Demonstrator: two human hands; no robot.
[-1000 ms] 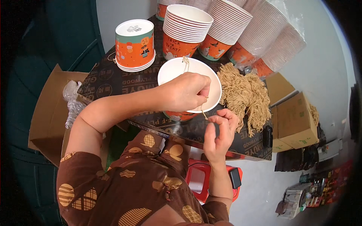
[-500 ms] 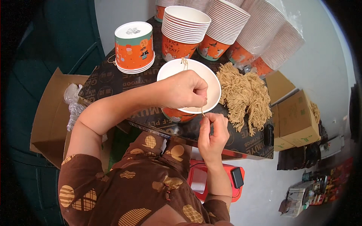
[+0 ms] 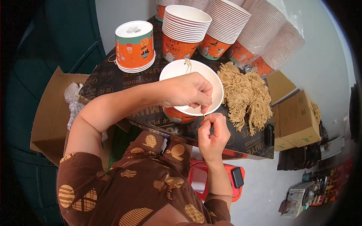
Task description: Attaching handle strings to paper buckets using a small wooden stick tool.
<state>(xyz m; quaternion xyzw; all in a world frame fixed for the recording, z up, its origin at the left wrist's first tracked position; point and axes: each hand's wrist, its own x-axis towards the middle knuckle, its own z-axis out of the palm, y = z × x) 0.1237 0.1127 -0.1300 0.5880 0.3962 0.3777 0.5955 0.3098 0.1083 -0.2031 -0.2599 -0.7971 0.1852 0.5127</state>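
A white-lined paper bucket [image 3: 178, 115] with an orange printed outside stands upright near the table's front edge. Across its opening reaches my left hand [image 3: 187, 91], fingers closed in a pinch on a thin tan string [image 3: 204, 117] at the near rim. Just outside that rim, my right hand [image 3: 213, 136] pinches the same string between thumb and fingers. On the far rim hangs another knotted loop of tan string [image 3: 187, 64]. A heap of cut tan string [image 3: 246, 96] lies right beside the bucket.
An upside-down bucket stack [image 3: 134, 47] stands at the table's left. Tall stacks of nested paper buckets [image 3: 187, 24] line the back, some in clear plastic. An open carton [image 3: 51, 116] sits left of the table, another cardboard box [image 3: 298, 119] right. A red stool [image 3: 235, 192] is below.
The bucket has shifted slightly right. My left hand has moved a little right with its fingers reaching lower toward the rim; the right hand has barely moved.
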